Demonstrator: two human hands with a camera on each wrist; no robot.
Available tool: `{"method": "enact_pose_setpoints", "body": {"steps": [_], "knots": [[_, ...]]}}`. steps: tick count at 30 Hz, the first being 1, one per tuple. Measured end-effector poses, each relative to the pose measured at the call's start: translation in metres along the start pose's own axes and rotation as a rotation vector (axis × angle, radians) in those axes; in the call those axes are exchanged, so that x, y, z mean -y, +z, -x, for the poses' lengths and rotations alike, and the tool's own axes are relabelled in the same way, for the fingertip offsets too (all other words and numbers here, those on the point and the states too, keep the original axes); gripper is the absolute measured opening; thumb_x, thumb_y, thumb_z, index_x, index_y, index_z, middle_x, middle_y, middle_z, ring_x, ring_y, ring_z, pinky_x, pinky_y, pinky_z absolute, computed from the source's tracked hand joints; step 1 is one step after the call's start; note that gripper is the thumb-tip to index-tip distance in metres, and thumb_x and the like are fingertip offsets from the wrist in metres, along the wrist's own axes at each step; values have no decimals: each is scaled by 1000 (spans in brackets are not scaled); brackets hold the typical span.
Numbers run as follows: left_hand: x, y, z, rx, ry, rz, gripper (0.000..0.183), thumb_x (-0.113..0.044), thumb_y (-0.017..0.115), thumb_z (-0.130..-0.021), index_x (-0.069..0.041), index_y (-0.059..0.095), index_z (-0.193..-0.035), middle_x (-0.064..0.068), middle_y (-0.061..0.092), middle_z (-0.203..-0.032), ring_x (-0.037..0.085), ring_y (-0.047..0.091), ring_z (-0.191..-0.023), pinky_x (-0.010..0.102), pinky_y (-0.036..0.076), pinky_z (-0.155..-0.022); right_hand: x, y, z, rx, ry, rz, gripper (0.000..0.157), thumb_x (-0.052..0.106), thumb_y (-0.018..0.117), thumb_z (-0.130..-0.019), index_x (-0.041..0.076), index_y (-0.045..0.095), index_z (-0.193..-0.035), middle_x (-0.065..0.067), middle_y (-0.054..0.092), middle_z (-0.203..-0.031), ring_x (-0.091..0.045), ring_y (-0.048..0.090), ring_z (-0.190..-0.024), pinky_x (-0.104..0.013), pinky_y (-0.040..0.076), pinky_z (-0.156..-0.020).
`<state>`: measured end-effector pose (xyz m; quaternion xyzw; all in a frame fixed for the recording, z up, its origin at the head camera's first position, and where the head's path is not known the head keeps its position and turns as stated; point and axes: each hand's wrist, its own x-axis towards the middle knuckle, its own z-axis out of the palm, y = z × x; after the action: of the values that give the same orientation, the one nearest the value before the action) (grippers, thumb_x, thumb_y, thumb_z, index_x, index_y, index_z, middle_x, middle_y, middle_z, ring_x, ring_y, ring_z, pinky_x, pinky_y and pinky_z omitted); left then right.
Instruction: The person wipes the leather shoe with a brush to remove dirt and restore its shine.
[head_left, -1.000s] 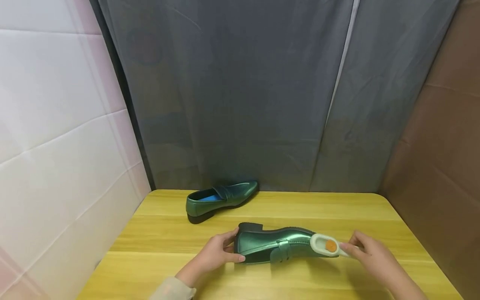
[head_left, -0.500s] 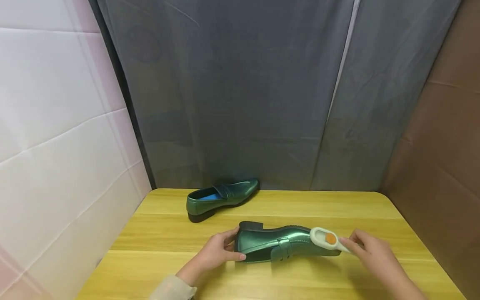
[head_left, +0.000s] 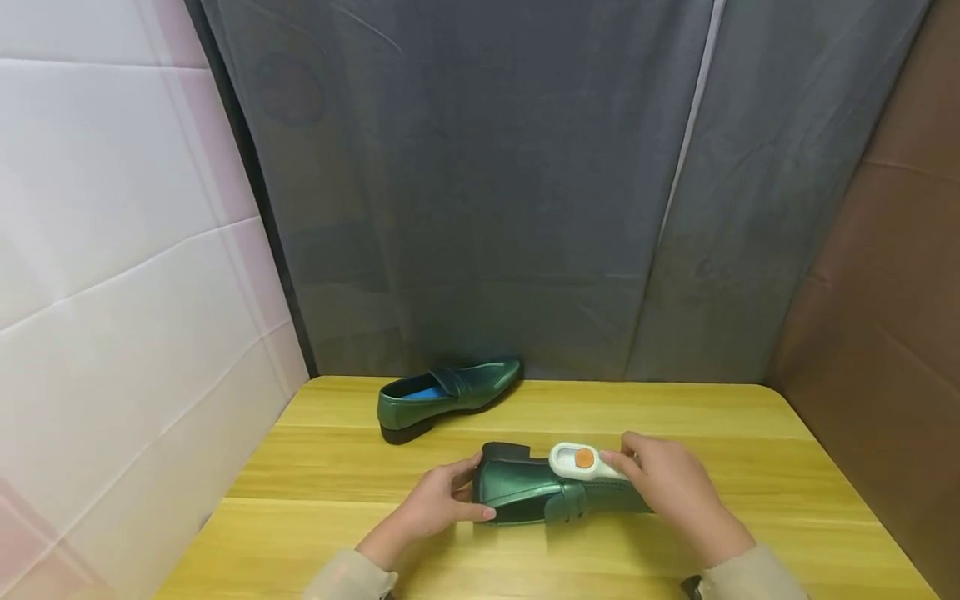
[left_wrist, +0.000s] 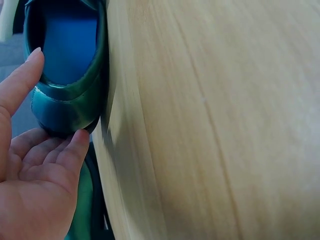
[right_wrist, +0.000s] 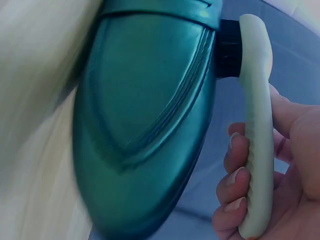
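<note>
A metallic green loafer (head_left: 513,482) lies on its side on the table, black heel facing away and toe to the right. My left hand (head_left: 431,505) holds it at the heel end, thumb by the opening's rim and fingers behind the heel. In the left wrist view its blue insole (left_wrist: 70,42) shows. My right hand (head_left: 675,482) grips the handle of a white brush (head_left: 573,462) with an orange button, over the shoe's upward-facing side. The right wrist view shows its dark bristles (right_wrist: 229,49) against the loafer's side, with fingers (right_wrist: 235,182) curled round the handle.
A second green loafer (head_left: 480,390) stands upright on its sole near the table's back edge, toe to the right. The wooden table (head_left: 300,475) meets a grey curtain (head_left: 480,208) behind. A white panel (head_left: 135,250) borders the left, a brown one (head_left: 885,275) the right.
My right hand has moved the brush left along the shoe, from the toe to the middle near the heel. My left hand and the loafer stay about where they were.
</note>
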<state>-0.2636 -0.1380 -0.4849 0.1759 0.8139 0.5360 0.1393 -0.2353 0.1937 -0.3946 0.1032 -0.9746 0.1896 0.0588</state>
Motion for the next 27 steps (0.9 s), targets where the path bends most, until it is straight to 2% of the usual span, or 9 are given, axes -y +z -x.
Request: {"method": "enact_pose_setpoints", "body": {"steps": [6,10,13,17,22,27], "knots": [[1,1,0,0,12,18,92,-33,80,-67,-7,32,-141,8,32,-144,26,40,-124,30,43,-89,23,14,-15,-12,-87,63,39,54,49,-88,24,43,-63,6,35,-51,-9,30,-45,-26,27,-44],[-1,1,1,-10,4,32,93,-31,81,-66,-7,33,-141,10,32,-144,27,41,-123,31,43,-89,40,24,-22,-7,-106,85,39,53,50,-87,23,43,-63,6,37,-51,-10,32,-44,-27,26,-43],[-1,3,1,-6,-3,26,92,-31,81,-66,-8,33,-141,9,33,-143,26,44,-121,32,43,-90,53,34,-25,0,-114,92,38,53,51,-86,24,43,-63,7,38,-51,-10,33,-44,-27,27,-42],[0,4,0,7,23,17,90,-32,80,-67,-7,35,-140,8,33,-144,26,41,-123,31,43,-90,67,47,-28,0,-161,79,35,52,52,-86,25,47,-66,9,39,-51,-8,36,-44,-26,30,-41],[2,6,-2,7,36,24,88,-34,79,-68,-6,36,-140,7,33,-144,25,39,-125,29,43,-90,73,54,-28,-33,-182,64,31,54,53,-85,26,52,-70,13,40,-53,-6,37,-45,-24,32,-40],[3,1,-4,7,29,46,90,-32,79,-69,-4,33,-140,10,32,-144,27,41,-123,32,42,-91,68,48,-26,-80,-159,65,32,56,53,-83,26,54,-72,14,41,-55,-5,37,-47,-25,32,-41]]}}
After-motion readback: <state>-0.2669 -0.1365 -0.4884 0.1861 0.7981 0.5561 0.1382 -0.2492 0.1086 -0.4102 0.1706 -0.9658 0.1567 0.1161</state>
